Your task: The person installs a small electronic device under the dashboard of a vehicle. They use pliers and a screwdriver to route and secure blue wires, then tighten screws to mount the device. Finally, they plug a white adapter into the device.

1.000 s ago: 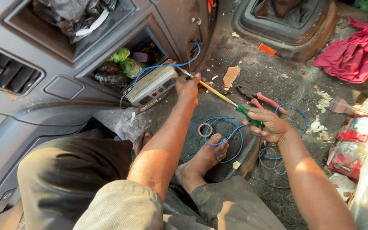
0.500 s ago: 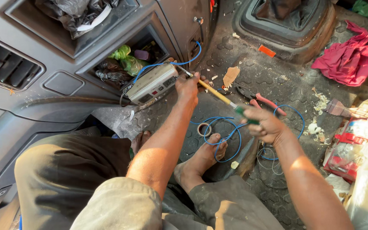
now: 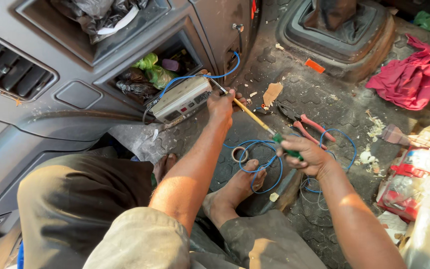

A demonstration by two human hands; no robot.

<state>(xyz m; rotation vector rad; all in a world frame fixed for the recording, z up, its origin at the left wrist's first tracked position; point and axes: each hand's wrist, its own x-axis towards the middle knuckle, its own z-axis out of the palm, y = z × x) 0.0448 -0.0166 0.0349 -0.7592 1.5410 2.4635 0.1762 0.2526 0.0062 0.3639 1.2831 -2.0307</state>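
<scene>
— What's changed in the last second?

— Very little. My left hand (image 3: 222, 103) is still at the near right corner of the car stereo unit (image 3: 182, 99), which hangs pulled out of its dashboard (image 3: 75, 94) slot. The fingers are curled narrow around the front end of the screwdriver (image 3: 255, 119), just as they were.

— And your other hand?

— My right hand (image 3: 307, 155) stays closed around the screwdriver's green handle, well off to the right of the stereo and nearer to me. It has perhaps sunk a touch towards the floor mat. That could just be my head moving, since the whole view has shifted slightly.

— So the tool hasn't left the unit?

— No. The yellow shaft runs slantwise from my right hand up to the stereo's corner. Its metal tip sits right against the housing, where the blue wire (image 3: 227, 69) comes out of the dash. I can't tell whether the tip is seated in anything, because my left fingers cover it.

— Anything else moved?

— Nothing. The loose loops of blue wire (image 3: 267, 172) lie right of the stereo by my bare foot (image 3: 240, 187), with the tape roll (image 3: 239, 153) among them. The red-handled pliers (image 3: 309, 124) lie on the floor beyond the shaft, untouched. The red cloth (image 3: 411, 74) is far right of the unit, as before.
</scene>
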